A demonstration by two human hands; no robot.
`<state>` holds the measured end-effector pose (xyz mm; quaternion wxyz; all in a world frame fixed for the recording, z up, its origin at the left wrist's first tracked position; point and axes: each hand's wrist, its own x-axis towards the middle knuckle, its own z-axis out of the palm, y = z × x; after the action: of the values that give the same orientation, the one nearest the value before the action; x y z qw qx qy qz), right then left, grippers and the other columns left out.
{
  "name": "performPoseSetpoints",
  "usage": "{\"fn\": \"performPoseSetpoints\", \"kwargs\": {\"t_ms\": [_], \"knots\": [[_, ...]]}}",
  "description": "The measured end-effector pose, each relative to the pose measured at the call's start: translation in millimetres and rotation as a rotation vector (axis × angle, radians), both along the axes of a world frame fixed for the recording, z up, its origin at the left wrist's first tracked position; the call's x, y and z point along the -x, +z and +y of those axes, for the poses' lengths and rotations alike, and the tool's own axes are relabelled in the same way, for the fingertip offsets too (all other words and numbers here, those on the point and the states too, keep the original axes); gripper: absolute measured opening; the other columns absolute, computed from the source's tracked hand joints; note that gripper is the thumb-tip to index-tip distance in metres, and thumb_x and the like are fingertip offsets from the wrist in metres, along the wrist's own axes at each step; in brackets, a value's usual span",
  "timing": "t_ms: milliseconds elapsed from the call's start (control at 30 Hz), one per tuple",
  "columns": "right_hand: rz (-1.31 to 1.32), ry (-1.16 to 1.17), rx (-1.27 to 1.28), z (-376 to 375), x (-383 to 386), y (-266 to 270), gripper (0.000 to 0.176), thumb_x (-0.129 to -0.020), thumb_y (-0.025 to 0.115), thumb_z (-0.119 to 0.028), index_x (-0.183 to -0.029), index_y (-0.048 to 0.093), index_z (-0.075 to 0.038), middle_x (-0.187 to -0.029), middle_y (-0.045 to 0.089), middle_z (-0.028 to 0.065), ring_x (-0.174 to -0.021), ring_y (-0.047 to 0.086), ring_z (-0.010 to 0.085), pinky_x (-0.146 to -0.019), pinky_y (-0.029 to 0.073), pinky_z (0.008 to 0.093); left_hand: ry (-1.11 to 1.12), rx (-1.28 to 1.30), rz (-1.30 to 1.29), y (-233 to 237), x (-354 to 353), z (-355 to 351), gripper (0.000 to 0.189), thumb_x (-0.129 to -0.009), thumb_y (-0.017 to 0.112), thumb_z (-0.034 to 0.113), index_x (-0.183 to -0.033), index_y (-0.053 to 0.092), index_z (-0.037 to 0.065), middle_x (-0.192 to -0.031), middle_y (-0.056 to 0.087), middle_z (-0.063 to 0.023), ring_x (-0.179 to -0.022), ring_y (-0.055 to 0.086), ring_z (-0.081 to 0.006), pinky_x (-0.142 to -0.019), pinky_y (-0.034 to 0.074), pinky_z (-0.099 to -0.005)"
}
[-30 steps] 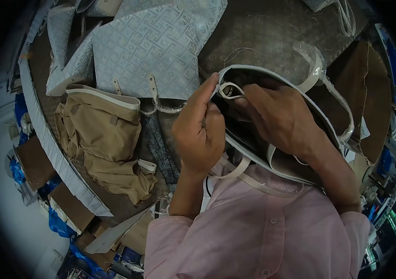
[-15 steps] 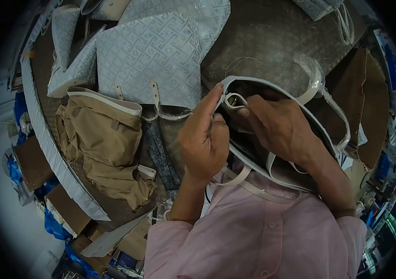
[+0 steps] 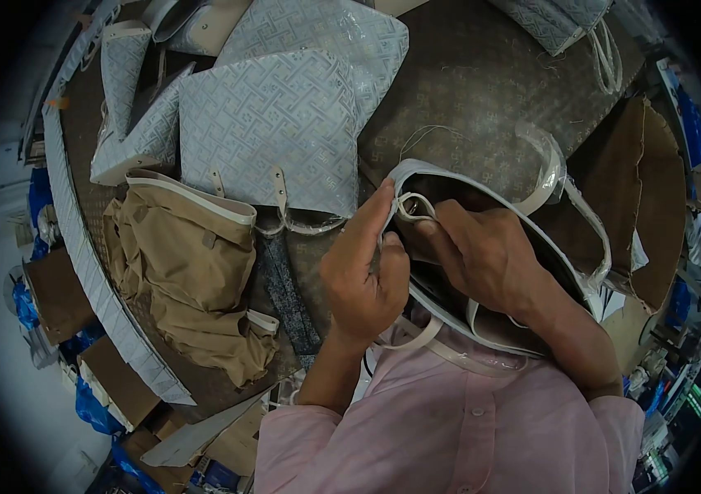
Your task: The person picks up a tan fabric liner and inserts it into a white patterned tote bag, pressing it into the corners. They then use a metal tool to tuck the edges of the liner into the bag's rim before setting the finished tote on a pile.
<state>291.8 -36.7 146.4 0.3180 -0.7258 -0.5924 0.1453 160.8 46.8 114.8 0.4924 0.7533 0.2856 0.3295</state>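
A handbag with a pale rim (image 3: 404, 170) and a dark inside lies open against my front. My left hand (image 3: 364, 276) is closed on the bag's left end, thumb toward the opening and fingers along the outside. My right hand (image 3: 486, 255) reaches into the mouth, with thumb and forefinger pinched at a small cream strap loop (image 3: 406, 200). Something metallic shows inside that loop, too small to make out. A plastic-wrapped handle (image 3: 603, 239) stands off the bag's far side, and a cream handle (image 3: 424, 336) hangs on the near side. My right fingertips are partly hidden.
Left of the bag lies a crumpled tan fabric lining (image 3: 194, 255) with a white edge. Behind it are light patterned bag bodies (image 3: 268, 132). A dark textured strip (image 3: 284, 296) lies between. Brown material (image 3: 622, 206) sits at right, and another patterned bag (image 3: 544, 20) at the back.
The whole view has shifted, so the table and bags appear slightly lower. Both hands keep their places on the bag, and the right fingers stay at the strap loop.
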Motion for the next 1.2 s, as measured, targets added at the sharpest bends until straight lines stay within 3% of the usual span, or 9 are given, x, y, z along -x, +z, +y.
{"fn": "performPoseSetpoints", "kwargs": {"t_ms": [100, 267, 333, 467, 733, 867, 967, 1200], "knots": [[0.017, -0.007, -0.016, 0, 2, -2, 0.013, -0.084, 0.059, -0.008, -0.081, 0.048, -0.002, -0.057, 0.052, 0.0134, -0.049, 0.055, 0.0302, -0.044, 0.041, 0.0381, -0.018, -0.149, -0.024, 2, -1, 5, 0.038, -0.075, 0.05, -0.006, -0.112, 0.055, -0.011, -0.111, 0.06, -0.024, -0.103, 0.061, -0.0334, -0.086, 0.048, -0.0343], [0.101, -0.017, -0.056, 0, 6, 0, 0.013, -0.084, 0.059, -0.008, -0.087, 0.049, -0.001, -0.062, 0.054, 0.0141, -0.054, 0.057, 0.0319, -0.047, 0.043, 0.0383, -0.049, -0.014, -0.077, 8, 0, 9, 0.03, -0.079, 0.057, -0.001, -0.107, 0.057, -0.011, -0.105, 0.062, -0.0238, -0.096, 0.063, -0.0315, -0.082, 0.049, -0.0333], [0.179, -0.005, 0.037, 0, 7, 5, 0.021, -0.082, 0.061, -0.013, -0.088, 0.047, 0.001, -0.071, 0.057, 0.0174, -0.06, 0.058, 0.034, -0.05, 0.044, 0.0402, -0.019, -0.024, -0.049, 11, -2, 7, 0.028, -0.08, 0.058, 0.0, -0.106, 0.057, -0.011, -0.103, 0.063, -0.0234, -0.094, 0.064, -0.0306, -0.081, 0.05, -0.033], [0.284, -0.023, 0.013, -1, 5, 9, 0.028, -0.08, 0.064, -0.014, -0.095, 0.047, 0.002, -0.074, 0.057, 0.0192, -0.064, 0.058, 0.0367, -0.053, 0.045, 0.0419, 0.032, -0.035, -0.015, 14, -4, 4, 0.024, -0.081, 0.061, 0.002, -0.101, 0.059, -0.01, -0.099, 0.064, -0.0226, -0.089, 0.065, -0.0289, -0.077, 0.051, -0.0324], [0.517, 0.085, 0.232, -6, -10, 20, 0.048, -0.079, 0.065, -0.028, -0.111, 0.046, 0.003, -0.101, 0.056, 0.0247, -0.094, 0.055, 0.0415, -0.079, 0.044, 0.0436, 0.038, -0.037, 0.026, 18, -1, 0, 0.024, -0.082, 0.062, 0.004, -0.102, 0.06, -0.01, -0.098, 0.065, -0.0214, -0.088, 0.066, -0.0273, -0.075, 0.051, -0.0318], [0.682, 0.041, 0.096, -14, -5, 8, 0.052, -0.074, 0.072, -0.025, -0.114, 0.05, 0.0, -0.104, 0.058, 0.0222, -0.095, 0.058, 0.0361, -0.08, 0.045, 0.0389, -0.007, 0.021, -0.012, 19, 3, -1, 0.026, -0.083, 0.063, 0.006, -0.104, 0.06, -0.009, -0.102, 0.064, -0.0207, -0.092, 0.064, -0.026, -0.079, 0.05, -0.0319], [0.638, -0.05, 0.007, -18, 0, 7, 0.047, -0.077, 0.07, -0.024, -0.112, 0.051, 0.0, -0.103, 0.059, 0.0208, -0.094, 0.059, 0.0349, -0.079, 0.046, 0.0378, -0.076, 0.05, -0.059, 17, 7, -1, 0.029, -0.084, 0.061, 0.006, -0.109, 0.058, -0.01, -0.107, 0.063, -0.0211, -0.098, 0.062, -0.026, -0.084, 0.047, -0.0319], [0.323, -0.02, -0.016, -22, 15, 4, 0.026, -0.086, 0.06, -0.015, -0.107, 0.052, -0.001, -0.084, 0.062, 0.0157, -0.07, 0.062, 0.0327, -0.059, 0.049, 0.0356, -0.1, 0.03, -0.105, 13, 16, -11, 0.033, -0.086, 0.056, 0.006, -0.115, 0.054, -0.01, -0.115, 0.059, -0.0224, -0.106, 0.059, -0.0275, -0.09, 0.045, -0.0326]]}}
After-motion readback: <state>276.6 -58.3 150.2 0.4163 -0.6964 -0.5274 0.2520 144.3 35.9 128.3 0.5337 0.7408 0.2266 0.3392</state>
